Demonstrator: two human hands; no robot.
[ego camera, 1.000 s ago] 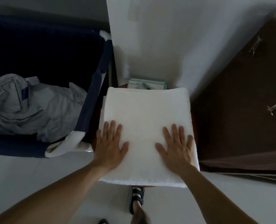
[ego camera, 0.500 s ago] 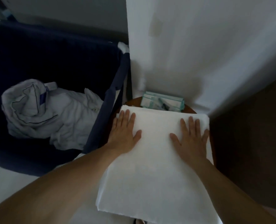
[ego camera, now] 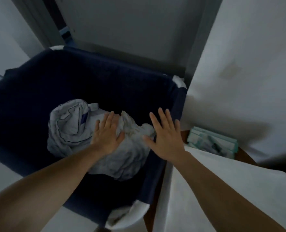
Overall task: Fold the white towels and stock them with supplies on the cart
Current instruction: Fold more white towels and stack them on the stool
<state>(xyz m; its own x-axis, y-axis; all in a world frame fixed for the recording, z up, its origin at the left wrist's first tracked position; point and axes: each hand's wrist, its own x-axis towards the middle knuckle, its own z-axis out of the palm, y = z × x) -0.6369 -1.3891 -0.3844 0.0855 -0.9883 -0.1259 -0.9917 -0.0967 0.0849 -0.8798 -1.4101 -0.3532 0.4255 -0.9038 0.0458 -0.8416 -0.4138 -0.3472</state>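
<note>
My left hand (ego camera: 107,136) is spread flat, fingers straight, over the crumpled linen (ego camera: 68,128) in the navy bin (ego camera: 177,104); my right hand (ego camera: 166,138), flat and holding nothing, hovers by the bin's right rim; the folded white towel (ego camera: 239,190) rests on the surface (ego camera: 244,154) at right, green packets (ego camera: 212,141) beyond.

Left hand (ego camera: 107,133): held palm down over the middle of the laundry bin (ego camera: 178,104), fingers straight and close together, thumb set out to the side; nothing is gripped.
Left forearm (ego camera: 55,178): bare, extended in from outside the bin's near edge, wrist straight.
Right hand (ego camera: 165,136): held palm down just inside the bin's right rim, fingers straight and fanned apart, thumb spread; nothing is gripped.
Right forearm (ego camera: 214,181): bare, extended across the bin's right rim, wrist straight.
The two hands are held apart.
</note>
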